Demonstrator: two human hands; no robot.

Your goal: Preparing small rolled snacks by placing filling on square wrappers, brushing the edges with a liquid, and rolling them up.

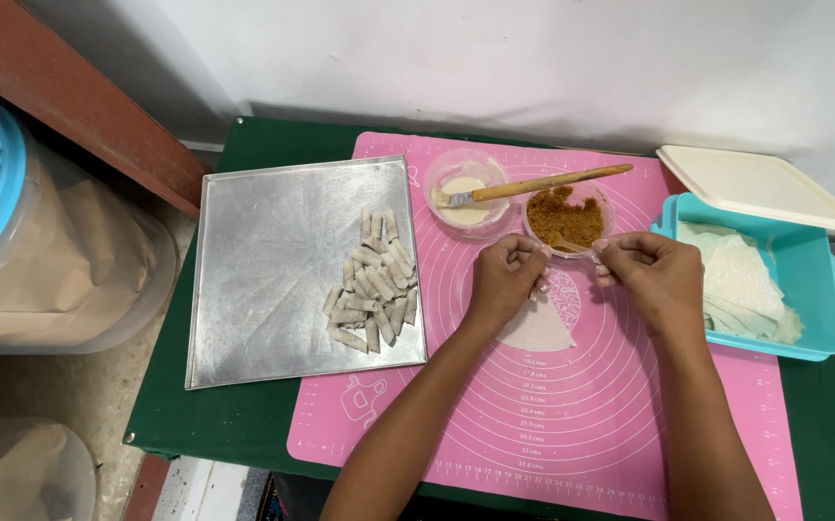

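Note:
A thin white wrapper sheet (540, 331) lies on the pink silicone mat (572, 415). My left hand (502, 275) pinches its upper left edge, fingers curled. My right hand (651, 275) pinches the wrapper's upper right end, just below a clear bowl of brown crumbly filling (562, 219). Behind it, a second clear bowl (466, 193) holds pale paste, and a wooden-handled brush (533, 184) rests across both bowls. On a metal tray (263, 280) to the left lie several small rolled pieces (371, 280).
A teal box (808, 289) with stacked wrapper sheets (741, 280) stands at the right, its cream lid (755, 186) behind it. The mat lies on a green table (234, 434). Left of the table are a large clear container with a blue lid (12, 232) and another container (12, 473) on the floor.

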